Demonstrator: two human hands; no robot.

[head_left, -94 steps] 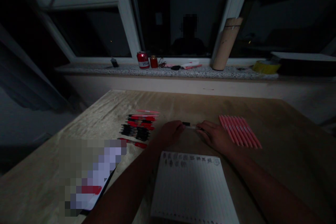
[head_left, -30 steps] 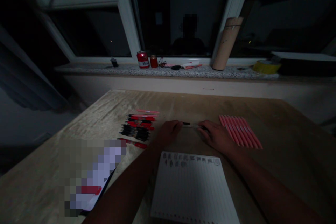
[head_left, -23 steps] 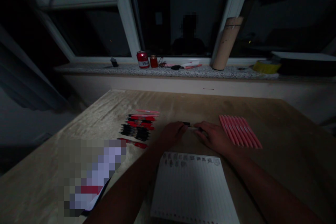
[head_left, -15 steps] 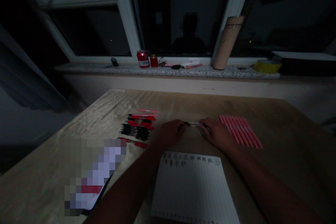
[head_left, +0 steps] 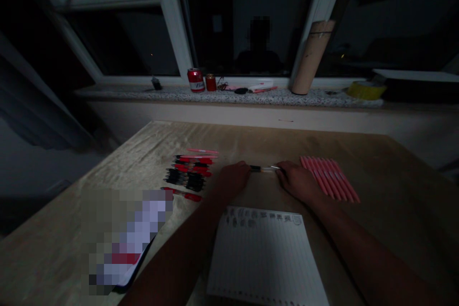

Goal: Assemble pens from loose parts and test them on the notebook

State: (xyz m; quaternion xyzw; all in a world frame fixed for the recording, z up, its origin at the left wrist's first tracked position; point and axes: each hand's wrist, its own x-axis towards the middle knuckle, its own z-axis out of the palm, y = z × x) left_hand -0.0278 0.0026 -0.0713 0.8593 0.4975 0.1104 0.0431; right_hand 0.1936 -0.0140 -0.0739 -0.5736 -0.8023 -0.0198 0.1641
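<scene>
Black, red, pink slim pens (head_left: pixel 193 169): beyond-left of white ruled-paper notepad (head_left: pixel 267 258). Left hand (head_left: pixel 233 180): closed on dark end of slim black-and-clear pen (head_left: pixel 266 169), beyond notepad; probably light, stiff, slick; hold by ends. Right hand (head_left: pixel 297 180): seemingly closed on clear end, view dim. Row of pink pens (head_left: pixel 330 179): beyond-right.

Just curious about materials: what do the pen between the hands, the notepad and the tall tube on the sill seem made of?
Pen: likely plastic, glossy; part looks clear and there is a glint. Notepad: paper, matte white with ruled lines. Tube: perhaps cardboard or bamboo, dull tan; the dim light leaves it open.
</scene>
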